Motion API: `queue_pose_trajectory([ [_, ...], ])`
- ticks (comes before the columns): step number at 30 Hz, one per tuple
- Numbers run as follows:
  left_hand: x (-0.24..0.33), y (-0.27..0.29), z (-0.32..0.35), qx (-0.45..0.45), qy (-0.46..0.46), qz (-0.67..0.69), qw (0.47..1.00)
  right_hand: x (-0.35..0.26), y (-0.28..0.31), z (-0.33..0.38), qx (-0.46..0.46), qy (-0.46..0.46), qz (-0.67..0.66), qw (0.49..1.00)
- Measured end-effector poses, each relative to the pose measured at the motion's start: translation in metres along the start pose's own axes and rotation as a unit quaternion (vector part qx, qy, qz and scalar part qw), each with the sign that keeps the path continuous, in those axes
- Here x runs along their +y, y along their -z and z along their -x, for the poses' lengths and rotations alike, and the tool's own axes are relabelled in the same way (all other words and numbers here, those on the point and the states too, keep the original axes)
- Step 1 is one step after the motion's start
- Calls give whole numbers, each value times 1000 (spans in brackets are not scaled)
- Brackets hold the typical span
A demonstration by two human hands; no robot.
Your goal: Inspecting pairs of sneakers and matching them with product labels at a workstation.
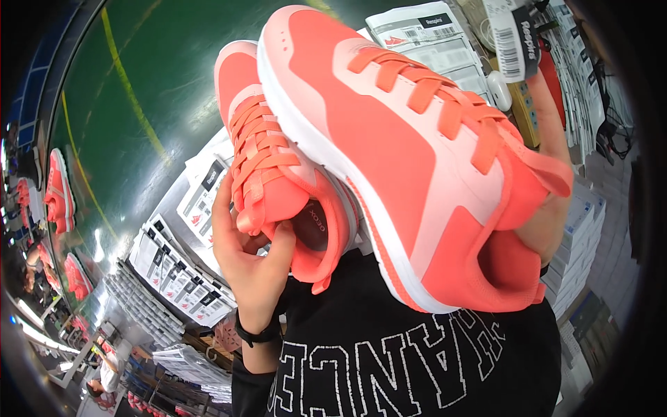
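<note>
My left hand (253, 254) is closed on a coral lace-up sneaker (267, 149), with the thumb at its collar and the fingers behind the tongue. A second matching sneaker (396, 167) looms large in front of it, toe pointing up and left, its white sole against the first one. My right hand (552, 132) is mostly hidden behind the heel of that larger sneaker. One visible finger of it reaches up to a white and black barcode tag (511, 42), which appears held there. Whether this hand also supports the larger sneaker is hidden.
Sheets of barcode labels (177, 274) lie at the left, and more label sheets (427, 42) at the far side. White stacks (580, 243) stand at the right. Other coral sneakers (59, 191) sit at the far left. A person (108, 368) shows at the lower left.
</note>
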State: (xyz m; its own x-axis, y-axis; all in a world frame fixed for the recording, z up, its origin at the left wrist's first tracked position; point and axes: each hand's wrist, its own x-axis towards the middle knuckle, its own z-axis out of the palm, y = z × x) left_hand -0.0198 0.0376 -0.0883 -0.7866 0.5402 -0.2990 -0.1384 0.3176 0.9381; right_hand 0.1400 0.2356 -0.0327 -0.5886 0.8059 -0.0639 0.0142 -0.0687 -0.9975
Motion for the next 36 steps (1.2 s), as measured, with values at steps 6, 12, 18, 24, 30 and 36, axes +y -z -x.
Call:
queue_pose_trajectory([
  [6,24,25,6,-40,13,-1,999,6,1,10,24,97,46,994],
  [12,49,30,12,-96,-73,88,989,14,21,11,126,56,148,979],
  [18,76,31,20,-112,-90,111,983,21,34,23,88,56,156,982],
  [24,86,41,24,-166,-112,58,978,15,17,27,74,88,116,987],
  [30,87,47,33,-183,-86,113,973,9,14,32,35,96,106,989],
  [36,80,51,41,-183,-62,120,974,11,9,36,41,70,93,992],
])
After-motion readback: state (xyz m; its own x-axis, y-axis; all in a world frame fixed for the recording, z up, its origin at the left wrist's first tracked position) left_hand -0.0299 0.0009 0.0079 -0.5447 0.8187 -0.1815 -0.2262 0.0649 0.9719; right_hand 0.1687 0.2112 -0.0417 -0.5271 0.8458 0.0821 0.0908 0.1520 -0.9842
